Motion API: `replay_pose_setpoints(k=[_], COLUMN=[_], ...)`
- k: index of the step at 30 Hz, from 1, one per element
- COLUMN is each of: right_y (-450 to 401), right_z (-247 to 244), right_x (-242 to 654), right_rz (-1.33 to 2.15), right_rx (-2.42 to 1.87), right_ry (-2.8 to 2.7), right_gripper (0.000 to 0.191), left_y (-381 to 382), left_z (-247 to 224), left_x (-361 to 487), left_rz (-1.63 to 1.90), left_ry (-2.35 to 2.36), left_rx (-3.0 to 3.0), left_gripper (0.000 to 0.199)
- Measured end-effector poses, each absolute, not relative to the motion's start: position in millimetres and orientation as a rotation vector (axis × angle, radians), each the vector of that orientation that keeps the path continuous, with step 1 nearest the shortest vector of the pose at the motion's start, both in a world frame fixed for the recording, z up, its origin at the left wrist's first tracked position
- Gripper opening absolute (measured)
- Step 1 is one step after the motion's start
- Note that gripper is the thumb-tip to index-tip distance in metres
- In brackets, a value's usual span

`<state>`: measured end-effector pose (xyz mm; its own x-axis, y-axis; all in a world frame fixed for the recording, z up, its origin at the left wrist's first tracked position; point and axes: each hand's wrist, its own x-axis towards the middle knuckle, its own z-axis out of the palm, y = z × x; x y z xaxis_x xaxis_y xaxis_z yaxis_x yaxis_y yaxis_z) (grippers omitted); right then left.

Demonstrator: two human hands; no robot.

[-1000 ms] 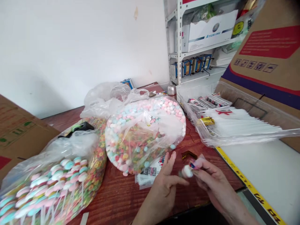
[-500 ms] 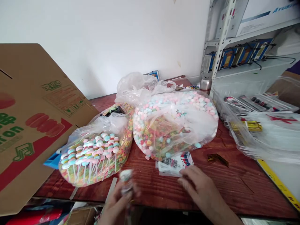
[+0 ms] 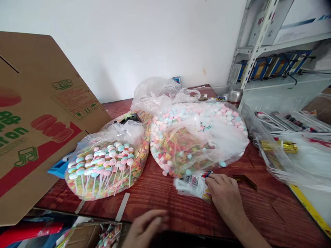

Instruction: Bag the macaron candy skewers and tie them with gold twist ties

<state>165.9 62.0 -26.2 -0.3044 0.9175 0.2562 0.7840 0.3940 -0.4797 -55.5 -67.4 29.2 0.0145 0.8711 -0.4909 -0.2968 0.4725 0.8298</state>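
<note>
Head view shows your right hand (image 3: 224,193) over the red-brown tabletop (image 3: 196,217), right of its middle, with bent fingers resting on the right end of a small stack of printed clear packets (image 3: 190,185); whether they pinch one, you cannot tell from here. That stack lies toward the tabletop's front edge, just in front of a large bag of pastel and ring-shaped sweets (image 3: 165,137). Your left hand (image 3: 147,227) is blurred at the front edge, fingers loosely curled, and its grip cannot be made out. Toward the front left corner, candy skewers (image 3: 103,162) on white sticks lie on another bag of ring sweets (image 3: 141,160). Gold strips (image 3: 245,181) lie just right of your right hand, and a clear plastic bin (image 3: 274,174) stands at the tabletop's right edge. Leftward rises a cardboard box (image 3: 51,62).
</note>
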Motion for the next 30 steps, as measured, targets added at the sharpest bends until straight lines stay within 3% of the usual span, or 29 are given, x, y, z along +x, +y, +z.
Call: replay_pose_setpoints(k=[4,8,13,18,21,30], right_y=[60.5,53.5,49.6,44.6,37.2,29.7], right_z=[-13.9,13.7,30.2,12.1,8.2,9.5], right_x=[168.2,189.9,218.5,208.3,195.9,184.6], right_rz=[0.369,0.617,1.079,1.29,1.223,1.009], right_rx=[-1.319,-1.274,-1.309,-1.225,-1.289,-1.359], right_ry=[-2.168,-2.074,-1.52,-1.266,-1.34,-1.481], right_gripper=[0.03,0.028,0.027,0.03,0.029,0.05], left_y=[-19.6,18.2,38.8,37.8,34.5,39.8], left_z=[-0.2,-7.3,3.4,15.6,19.4,9.7], left_x=[10.4,65.6,77.2,70.6,66.2,54.9], left_rz=[0.817,1.006,1.253,1.338,1.372,1.494], left_ry=[0.788,0.369,0.452,0.732,0.823,0.937], left_rx=[0.453,0.15,-0.023,0.065,0.171,0.088], left_gripper=[0.056,0.047,0.014,0.018,0.021,0.034])
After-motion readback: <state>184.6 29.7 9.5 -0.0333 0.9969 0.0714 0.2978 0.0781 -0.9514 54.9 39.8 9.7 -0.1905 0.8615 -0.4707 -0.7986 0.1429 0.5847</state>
